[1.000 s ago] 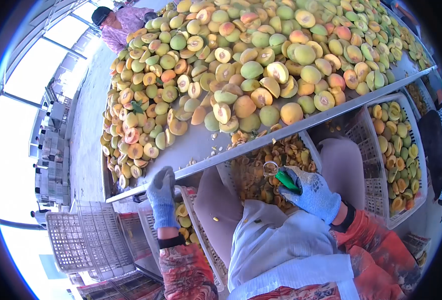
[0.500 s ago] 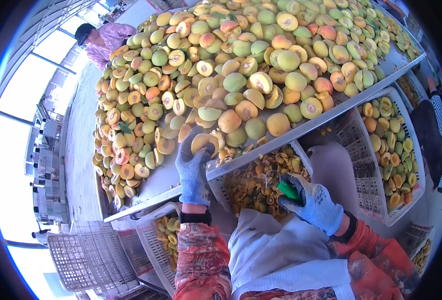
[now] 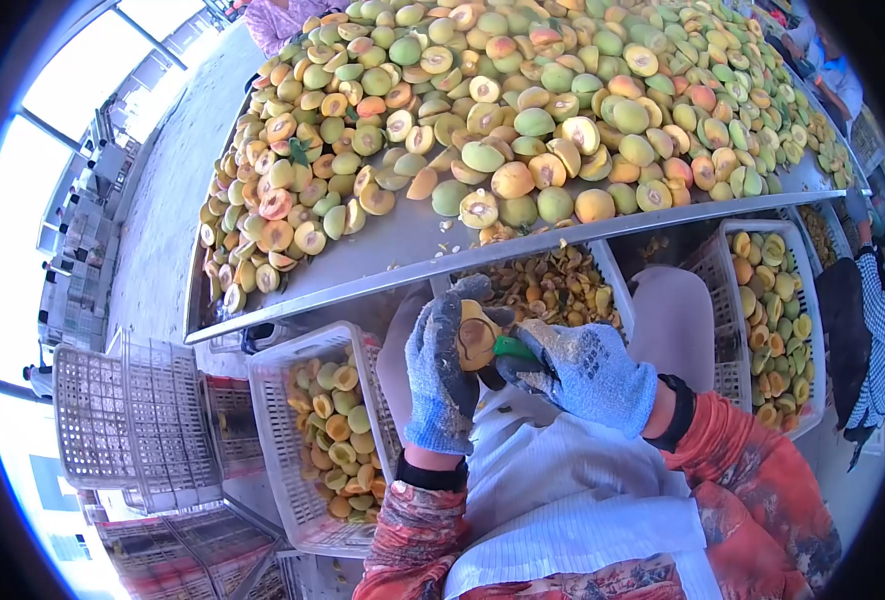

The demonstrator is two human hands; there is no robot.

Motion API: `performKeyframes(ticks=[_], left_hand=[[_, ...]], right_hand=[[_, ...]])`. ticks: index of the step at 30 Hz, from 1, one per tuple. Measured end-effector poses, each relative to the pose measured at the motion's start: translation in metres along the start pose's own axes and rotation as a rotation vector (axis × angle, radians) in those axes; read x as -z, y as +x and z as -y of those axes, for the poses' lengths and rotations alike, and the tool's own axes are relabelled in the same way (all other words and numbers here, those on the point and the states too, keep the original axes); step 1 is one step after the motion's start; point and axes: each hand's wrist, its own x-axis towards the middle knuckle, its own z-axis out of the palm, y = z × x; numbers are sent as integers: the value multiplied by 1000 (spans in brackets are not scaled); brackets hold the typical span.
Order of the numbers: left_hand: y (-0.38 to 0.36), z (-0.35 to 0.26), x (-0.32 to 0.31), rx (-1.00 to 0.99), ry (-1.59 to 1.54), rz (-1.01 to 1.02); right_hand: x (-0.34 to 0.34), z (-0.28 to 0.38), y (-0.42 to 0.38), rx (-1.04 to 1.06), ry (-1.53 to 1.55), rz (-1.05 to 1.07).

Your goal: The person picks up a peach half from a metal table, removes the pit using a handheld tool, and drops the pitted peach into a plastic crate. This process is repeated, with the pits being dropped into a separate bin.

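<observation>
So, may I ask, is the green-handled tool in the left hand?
No, the right hand grips the green-handled tool, while the left hand holds a fruit.

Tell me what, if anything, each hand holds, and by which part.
The left hand grips a cut fruit around its outer side; the right hand grips a tool by its green handle.

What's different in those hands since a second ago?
The left hand, with no fruit visible in it at first, took hold of a cut fruit at the table and drew it back toward the body, beside the green-handled tool. The right hand still holds that tool; the fruit heap stays spread out.
</observation>
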Motion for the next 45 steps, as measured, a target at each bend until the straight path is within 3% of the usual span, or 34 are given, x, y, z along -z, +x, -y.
performKeyframes(ticks=[2,5,8,10,14,16,18,20,21,23,28,30,32,34,36,37,38,39,40,42,43,44,45], left_hand=[[-6,-2,-2,-276,381,37],[-14,-13,-15,-178,444,-6],[-11,6,-9,-180,329,-77],[-13,10,-11,-149,261,-77],[-15,12,-10,-89,270,14],[-16,13,-12,-83,311,-3],[-15,11,-20,-94,341,-15],[-17,9,-27,-40,247,-71],[-16,11,-26,-36,251,-71],[-17,15,-23,-130,291,-89],[-21,13,-33,-27,273,-89],[-16,19,-36,-11,270,-78],[-7,27,-31,-371,470,-86],[-4,23,-36,-383,510,-82],[4,17,-39,-317,445,33],[19,25,-20,-506,1046,1],[22,22,-22,-512,1048,-5],[26,20,-24,-172,370,-52],[28,17,-24,165,-305,-86],[30,9,-4,147,-336,-45],[28,0,2,103,-197,-36],[28,-11,10,61,-54,-25],[28,-12,38,172,-194,-169]], right_hand=[[1,4,-2,-51,-35,67],[-3,6,-12,-113,-64,141],[-8,6,-21,-167,185,91],[-10,7,-23,-249,558,118],[-13,-11,-31,-168,306,78],[-5,-17,-30,-95,184,155],[-8,-14,-28,-80,286,71],[0,-4,-27,-691,1199,454],[-4,-4,-29,-775,1486,453],[-11,-7,-34,-703,1485,424],[-3,-25,-32,-629,1238,497],[6,-17,-31,-723,1423,611],[-1,-13,-35,-622,1444,549],[-2,-10,-33,-759,1882,397],[-2,-8,-29,-760,2002,314],[0,-12,-31,-683,2024,364],[0,-15,-32,-607,2045,416],[-1,-16,-33,-641,2116,275],[4,-25,-32,-635,2117,286],[13,-54,-33,-636,1648,276],[-1,-72,-34,-629,1658,299],[-25,-95,-33,-574,1384,100],[-39,-108,-32,-516,1108,-98]])
